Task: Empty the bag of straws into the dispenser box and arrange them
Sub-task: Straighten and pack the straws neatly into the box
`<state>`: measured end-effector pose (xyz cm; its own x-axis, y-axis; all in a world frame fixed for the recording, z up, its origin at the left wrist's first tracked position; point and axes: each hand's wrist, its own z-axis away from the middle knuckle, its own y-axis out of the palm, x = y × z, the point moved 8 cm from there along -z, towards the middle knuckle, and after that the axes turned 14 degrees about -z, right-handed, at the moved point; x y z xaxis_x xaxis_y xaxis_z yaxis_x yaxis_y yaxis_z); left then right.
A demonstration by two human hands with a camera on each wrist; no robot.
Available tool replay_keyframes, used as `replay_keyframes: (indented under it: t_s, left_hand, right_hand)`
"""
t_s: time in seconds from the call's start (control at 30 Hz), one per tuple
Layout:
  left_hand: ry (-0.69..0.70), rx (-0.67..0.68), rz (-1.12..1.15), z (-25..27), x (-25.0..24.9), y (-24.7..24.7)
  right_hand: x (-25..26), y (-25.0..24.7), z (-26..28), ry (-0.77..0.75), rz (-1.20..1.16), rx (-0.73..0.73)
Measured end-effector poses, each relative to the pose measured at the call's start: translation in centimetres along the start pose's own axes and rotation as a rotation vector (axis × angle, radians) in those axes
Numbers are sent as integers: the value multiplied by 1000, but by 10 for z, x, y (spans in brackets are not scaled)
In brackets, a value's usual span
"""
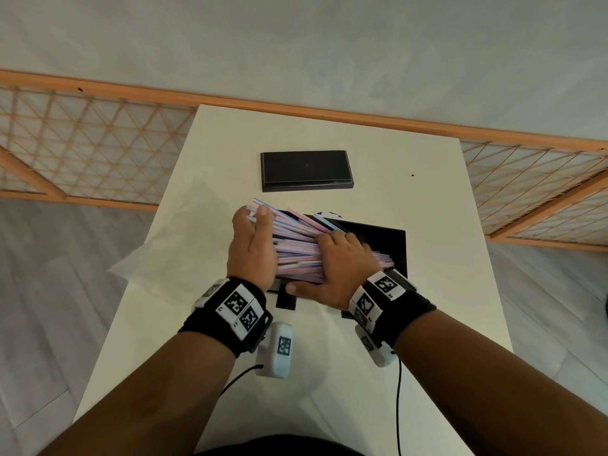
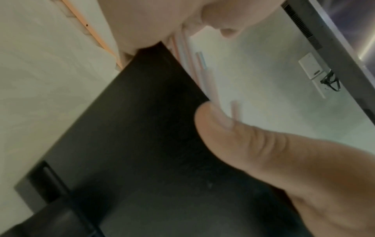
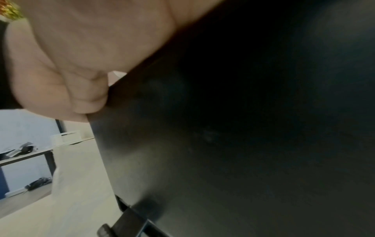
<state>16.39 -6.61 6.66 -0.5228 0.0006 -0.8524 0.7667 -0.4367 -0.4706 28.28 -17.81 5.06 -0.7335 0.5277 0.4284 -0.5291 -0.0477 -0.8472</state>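
A heap of pink, white and blue striped straws (image 1: 296,248) lies slanted across the black dispenser box (image 1: 381,238) in the middle of the white table (image 1: 444,291). Their left ends stick out past the box. My left hand (image 1: 255,232) stands upright with straight fingers, pressing flat against those left ends. My right hand (image 1: 332,258) lies on top of the heap with its fingers curled over the straws and its thumb along the box's front wall. The left wrist view shows the thumb (image 2: 223,128) beside the box wall (image 2: 131,128) and a few straws (image 2: 201,61). The right wrist view shows my palm (image 3: 81,56) against the box (image 3: 223,128).
The box's black lid (image 1: 306,171) lies flat farther back on the table. The clear, emptied plastic bag (image 1: 177,245) sprawls over the table's left edge. A wooden lattice screen (image 1: 82,146) stands behind the table. Small black feet of the box (image 1: 286,302) show at its front.
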Motion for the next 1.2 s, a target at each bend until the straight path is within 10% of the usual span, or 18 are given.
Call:
replay_keyframes:
  t_s: [1.2]
  left_hand:
    - [-154, 3, 155, -3, 13, 3]
  right_hand:
    - [-20, -3, 12, 28, -26, -2]
